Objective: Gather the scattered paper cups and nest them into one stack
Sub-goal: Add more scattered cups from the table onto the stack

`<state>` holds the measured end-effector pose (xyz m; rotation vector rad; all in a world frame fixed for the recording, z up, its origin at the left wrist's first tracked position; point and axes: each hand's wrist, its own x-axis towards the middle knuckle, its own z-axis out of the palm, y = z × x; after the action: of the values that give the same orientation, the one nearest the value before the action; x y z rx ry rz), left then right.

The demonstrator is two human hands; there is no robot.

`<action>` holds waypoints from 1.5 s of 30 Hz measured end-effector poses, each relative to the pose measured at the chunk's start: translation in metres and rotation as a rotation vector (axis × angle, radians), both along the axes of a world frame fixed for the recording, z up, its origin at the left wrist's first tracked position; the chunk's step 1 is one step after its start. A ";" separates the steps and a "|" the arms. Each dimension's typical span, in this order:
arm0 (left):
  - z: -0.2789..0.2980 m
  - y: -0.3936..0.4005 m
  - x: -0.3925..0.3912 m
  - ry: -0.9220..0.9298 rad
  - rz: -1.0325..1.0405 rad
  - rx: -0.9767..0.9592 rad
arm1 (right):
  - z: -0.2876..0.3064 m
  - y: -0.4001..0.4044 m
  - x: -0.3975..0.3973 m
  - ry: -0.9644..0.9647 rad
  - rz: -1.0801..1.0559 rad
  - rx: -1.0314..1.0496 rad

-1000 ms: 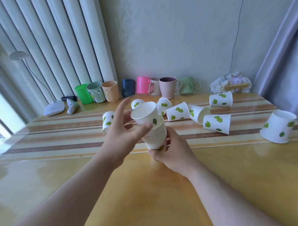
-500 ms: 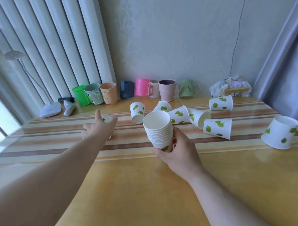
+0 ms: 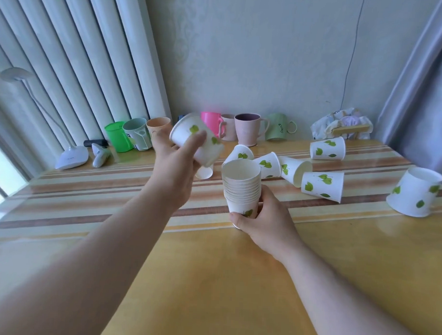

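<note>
Paper cups: one in left hand, six scattered, one stack.

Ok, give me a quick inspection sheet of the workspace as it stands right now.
Surface: yellow table with striped band, glossy.
Job's things: nested stack upright; one paper cup lifted; about seven loose cups behind and right of the stack.
Clutter: row of mugs, desk lamp, crumpled bag.
Grippers: left hand holds the lifted cup; right hand holds the stack.
Cables: thin wire down the wall.
Surroundings: blinds, curtain.
</note>
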<state>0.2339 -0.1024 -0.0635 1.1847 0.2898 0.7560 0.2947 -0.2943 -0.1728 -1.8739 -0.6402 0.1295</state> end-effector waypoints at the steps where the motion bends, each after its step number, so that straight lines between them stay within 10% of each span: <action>1: 0.009 -0.009 0.001 -0.037 -0.044 0.014 | 0.000 0.000 0.000 0.003 0.002 0.006; 9: -0.014 -0.042 -0.008 0.179 -0.133 0.575 | 0.002 -0.001 -0.001 0.023 0.005 0.012; 30: -0.102 -0.047 -0.025 0.387 -0.149 0.612 | 0.017 -0.021 0.004 0.035 0.218 -0.167; 37: -0.103 -0.054 -0.024 0.365 -0.128 0.678 | 0.039 -0.061 0.057 -0.135 -0.665 0.201; 41: -0.098 -0.055 -0.027 0.375 -0.159 0.686 | 0.032 -0.100 0.091 -0.012 -0.605 -0.262; 45: -0.097 -0.055 -0.029 0.436 -0.183 0.771 | 0.019 -0.115 0.087 0.044 -0.454 -0.286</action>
<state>0.2046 -0.1573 -0.1604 2.0845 0.2467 0.4404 0.3820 -0.4094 -0.1535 -2.2385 -0.1582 -0.0364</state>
